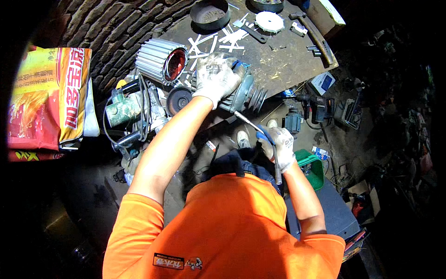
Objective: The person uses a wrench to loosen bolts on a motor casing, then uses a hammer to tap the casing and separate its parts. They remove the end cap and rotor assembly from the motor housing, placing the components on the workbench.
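Observation:
My left hand (216, 79), in a white work glove with blue fingertips, grips the top of a green-grey finned motor part (244, 94) at the bench's near edge. My right hand (279, 145), gloved alike, is closed round a bent metal socket wrench (250, 122). The wrench's far end meets the near side of the motor part, while its other arm points down toward me. Behind my left hand lies a ribbed silver motor housing (158, 60) with red copper winding inside. A dark round disc (179, 99) sits just left of the part.
On the bench (288, 67) are white strips (230, 37), a scraper (253, 33), a white disc (269, 22), a round pan (210, 15) and a hammer (316, 37). A green machine (123, 110) stands left, near a colourful bag (51, 97). A power drill (318, 108) and green bin (313, 172) are right.

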Demonstrator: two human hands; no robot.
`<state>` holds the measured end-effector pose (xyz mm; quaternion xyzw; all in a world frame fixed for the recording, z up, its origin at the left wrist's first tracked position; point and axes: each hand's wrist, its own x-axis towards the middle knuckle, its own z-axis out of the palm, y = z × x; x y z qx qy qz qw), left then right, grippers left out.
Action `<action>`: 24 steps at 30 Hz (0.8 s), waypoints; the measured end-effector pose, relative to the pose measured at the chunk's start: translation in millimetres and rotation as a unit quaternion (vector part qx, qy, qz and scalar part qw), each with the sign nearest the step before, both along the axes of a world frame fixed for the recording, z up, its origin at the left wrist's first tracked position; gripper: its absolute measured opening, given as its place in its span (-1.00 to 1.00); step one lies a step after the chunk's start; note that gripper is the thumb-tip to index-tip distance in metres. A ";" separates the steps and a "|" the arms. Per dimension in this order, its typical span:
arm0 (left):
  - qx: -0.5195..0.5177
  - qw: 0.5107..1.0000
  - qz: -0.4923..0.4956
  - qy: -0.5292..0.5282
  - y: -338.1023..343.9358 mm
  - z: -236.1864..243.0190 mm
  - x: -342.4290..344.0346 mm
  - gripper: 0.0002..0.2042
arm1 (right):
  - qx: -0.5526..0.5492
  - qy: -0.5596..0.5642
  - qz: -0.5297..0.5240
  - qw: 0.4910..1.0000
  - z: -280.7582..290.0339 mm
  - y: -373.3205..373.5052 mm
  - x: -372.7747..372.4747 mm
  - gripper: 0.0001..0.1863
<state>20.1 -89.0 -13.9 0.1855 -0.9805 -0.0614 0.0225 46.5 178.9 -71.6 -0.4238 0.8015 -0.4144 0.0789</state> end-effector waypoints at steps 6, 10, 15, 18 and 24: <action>0.008 1.000 0.009 -0.022 1.9 5.0 -1.0 -0.59 | 0.036 0.099 0.053 0.993 8.3 -1.4 -15.7 -0.56; 0.032 0.999 0.004 -0.010 1.8 6.0 0.9 -0.60 | 0.023 0.124 0.085 0.988 3.2 -1.6 -26.8 -0.45; 0.013 0.999 0.016 -0.025 4.8 4.2 0.3 -0.60 | 0.037 0.310 0.103 0.944 14.0 -1.8 -36.6 -0.43; 0.012 1.000 0.011 0.004 5.4 1.5 2.3 -0.61 | 0.014 0.163 0.067 0.984 17.4 -3.8 -25.0 -0.45; 0.016 1.000 0.008 0.002 5.5 4.3 -0.1 -0.62 | 0.030 0.117 0.077 0.990 14.0 -3.5 -34.3 -0.48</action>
